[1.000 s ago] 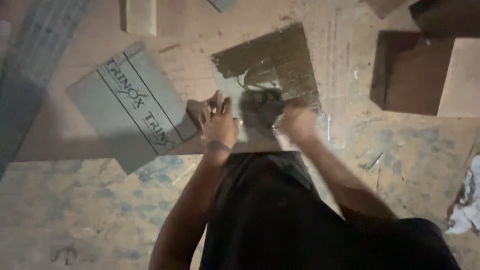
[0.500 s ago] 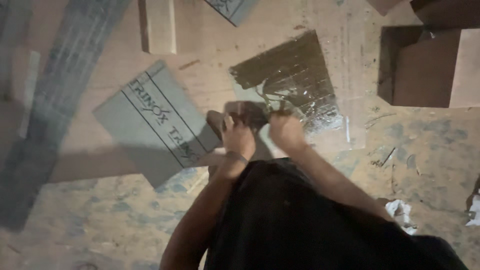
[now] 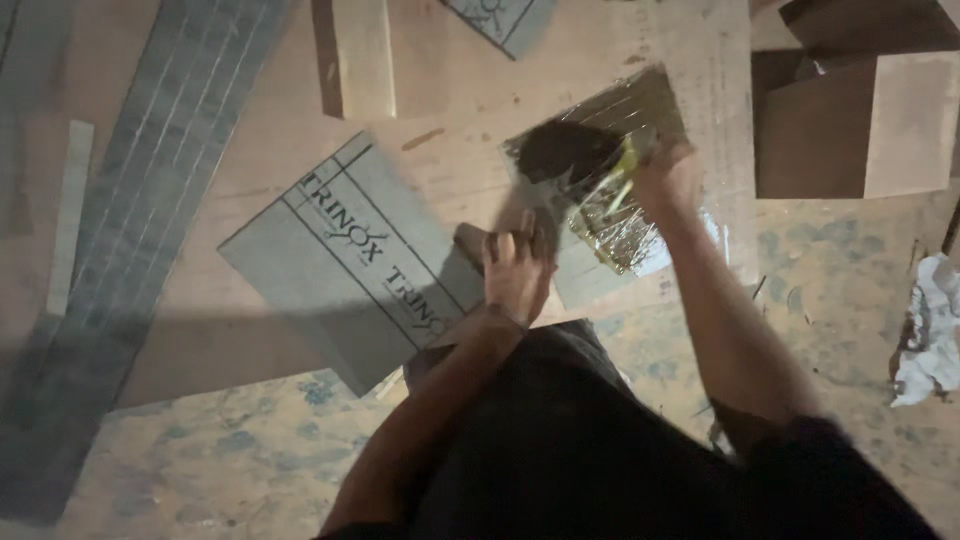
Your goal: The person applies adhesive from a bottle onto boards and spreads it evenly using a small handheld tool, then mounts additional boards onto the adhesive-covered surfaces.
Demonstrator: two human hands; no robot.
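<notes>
Item: square grey panel coated with a dark, wet, glossy adhesive layer (image 3: pixel 610 215) — lying flat on the plywood floor (image 3: pixel 200 460), just ahead of the person's knees, its near edge beside the left hand.

Risks, as judged:
- Panel sliding under the spreading stroke — only one hand steadies it, and that at the near edge.
- Coating left uneven; a dark lump (image 3: pixel 565 150) sits at the far-left part while the near strip looks bare.
- Wet coat smeared onto fingers, or onto the large grey printed panel (image 3: pixel 350 255) lying just beside and seemingly touching the coated one.
- Dim light makes thin spots hard to judge.

Left hand (image 3: pixel 515 275): forearm reaching straight forward, palm down, fingers spread and pressed flat at the coated panel's near-left edge; grips nothing.

Right hand (image 3: pixel 670 180): arm extended forward and slightly outward, wrist bent over the panel's far-right part, fingers closed round a small yellow-green spreading tool (image 3: pixel 622 175) whose working edge meets the wet coat. The tool's exact kind is blurred.

Surroundings: long grey strip of sheet material (image 3: pixel 150 200) at left, pale wooden block (image 3: pixel 355 55) beyond, brown boards (image 3: pixel 860 120) at right, crumpled white rag (image 3: pixel 930 330) at the right edge.
</notes>
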